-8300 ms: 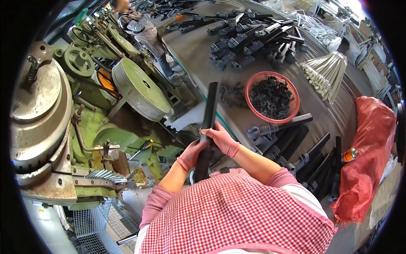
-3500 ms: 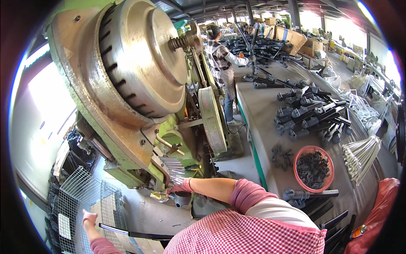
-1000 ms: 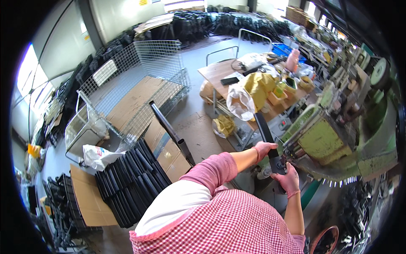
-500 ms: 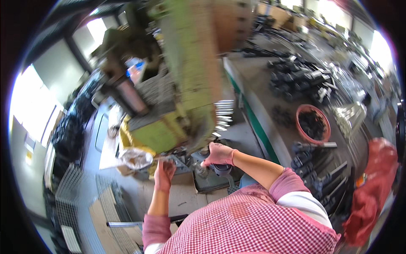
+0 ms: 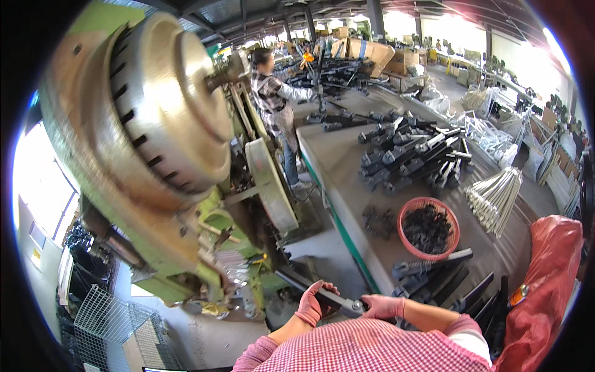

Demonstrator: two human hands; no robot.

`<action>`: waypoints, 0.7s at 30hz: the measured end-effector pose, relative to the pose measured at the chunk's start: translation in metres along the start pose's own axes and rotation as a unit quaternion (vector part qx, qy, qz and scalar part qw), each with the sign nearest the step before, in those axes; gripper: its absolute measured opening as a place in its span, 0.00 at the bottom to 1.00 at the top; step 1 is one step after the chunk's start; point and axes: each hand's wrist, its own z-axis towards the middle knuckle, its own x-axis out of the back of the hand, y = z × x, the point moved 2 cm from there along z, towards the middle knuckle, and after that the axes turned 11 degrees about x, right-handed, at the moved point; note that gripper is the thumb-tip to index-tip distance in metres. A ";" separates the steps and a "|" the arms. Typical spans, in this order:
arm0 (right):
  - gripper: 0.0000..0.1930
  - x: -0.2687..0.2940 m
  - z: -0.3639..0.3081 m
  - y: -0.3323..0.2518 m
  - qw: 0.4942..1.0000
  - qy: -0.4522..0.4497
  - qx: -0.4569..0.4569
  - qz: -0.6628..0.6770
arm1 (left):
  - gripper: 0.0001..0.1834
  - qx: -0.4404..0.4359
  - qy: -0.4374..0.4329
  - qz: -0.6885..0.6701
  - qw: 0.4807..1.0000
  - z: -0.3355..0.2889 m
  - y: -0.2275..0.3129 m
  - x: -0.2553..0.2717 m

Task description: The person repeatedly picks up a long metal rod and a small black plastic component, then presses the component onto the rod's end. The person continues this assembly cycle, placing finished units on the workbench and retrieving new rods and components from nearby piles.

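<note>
A dark tube with a grey rounded joint at one end lies slantwise across the front of my body, held in both hands. My left hand, in a pink glove, is closed round the tube's middle. At the joint end, my right hand is closed on the fitting, also in a pink glove. The tube's far end points up and left toward the green press. Part of the joint is hidden by my right fingers.
Left stands the press with its big metal flywheel. On the grey table are piled black tube parts, a red basket of small black pieces and a rod bundle. A co-worker stands beyond. A red bag lies right.
My view has swung right, from the press toward the table. My hands were apart below the press; now they are close together, holding the tube in front of me.
</note>
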 end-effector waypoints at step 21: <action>0.18 0.091 -0.038 0.083 0.907 0.155 -0.040 0.389 | 0.13 0.007 0.179 0.423 0.889 0.059 -0.047 -0.066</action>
